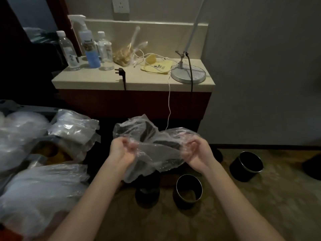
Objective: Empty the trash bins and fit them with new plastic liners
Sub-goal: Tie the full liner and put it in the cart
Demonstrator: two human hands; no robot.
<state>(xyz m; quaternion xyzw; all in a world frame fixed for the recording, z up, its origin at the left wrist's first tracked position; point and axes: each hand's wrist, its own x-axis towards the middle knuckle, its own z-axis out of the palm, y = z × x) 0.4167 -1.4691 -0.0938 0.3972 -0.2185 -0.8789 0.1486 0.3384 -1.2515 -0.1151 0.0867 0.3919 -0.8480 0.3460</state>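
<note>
Hands raised over the floor, fingers curled. Left hand (pixel 121 150) pinches one side of a clear plastic liner (pixel 149 153); right hand (pixel 196 150) grips the other side. Liner is crumpled, spread between them, hanging in the air above the bins.

Table (pixel 139 82) stands against the wall behind. Heaped clear bags (pixel 34 188) fill the floor's left edge.

Three dark bins on the carpet:
- first bin (pixel 147 190), directly under the liner, partly hidden
- open bin (pixel 189 190), just beside it, upright
- third bin (pixel 246 166), well apart to the right

Lamp base (pixel 188 73) sits at the table's front right corner. Spray bottle (pixel 90 49) stands near the back left corner. Black plug (pixel 119 71) lies near the front edge.
</note>
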